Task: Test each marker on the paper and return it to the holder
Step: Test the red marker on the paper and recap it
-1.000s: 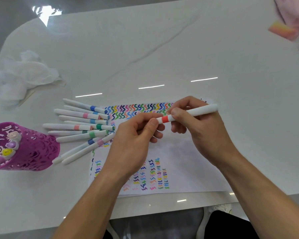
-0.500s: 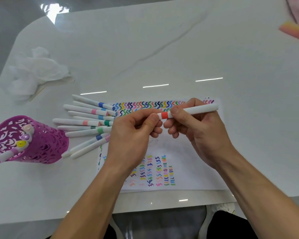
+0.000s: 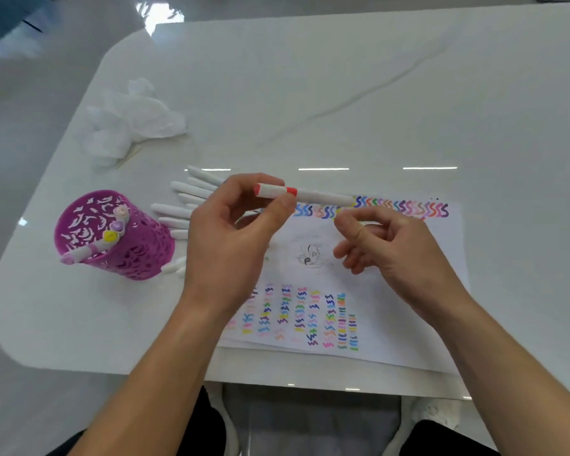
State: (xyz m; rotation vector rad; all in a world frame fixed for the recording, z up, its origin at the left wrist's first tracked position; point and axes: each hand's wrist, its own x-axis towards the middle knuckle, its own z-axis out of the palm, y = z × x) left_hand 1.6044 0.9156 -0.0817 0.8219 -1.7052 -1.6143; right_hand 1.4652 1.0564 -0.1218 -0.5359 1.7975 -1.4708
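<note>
1. Head view, nearest first: two bare forearms reach up from the bottom edge over the white table, above the near rows of coloured squiggles on the paper.
2. On the right, the right hand hovers over the paper with its fingers loosely curled and apart, gripping nothing; its thumb and forefinger sit just beside the bare end of the marker without clearly touching it.
3. To the left, the left hand is closed on the red marker, thumb and fingertips pinching the capped end near the red band. The marker lies roughly level in the air, its white barrel pointing right over the far row of squiggles.
4. Left of that hand stands the purple holder, a cut-out cup tilted toward the camera, with one pale pink-capped marker leaning out over its near rim.
5. Behind and beside the left hand, a fan of white markers lies on the table, partly hidden by the hand.
6. Farther back left, a crumpled white tissue rests on the tabletop.
</note>
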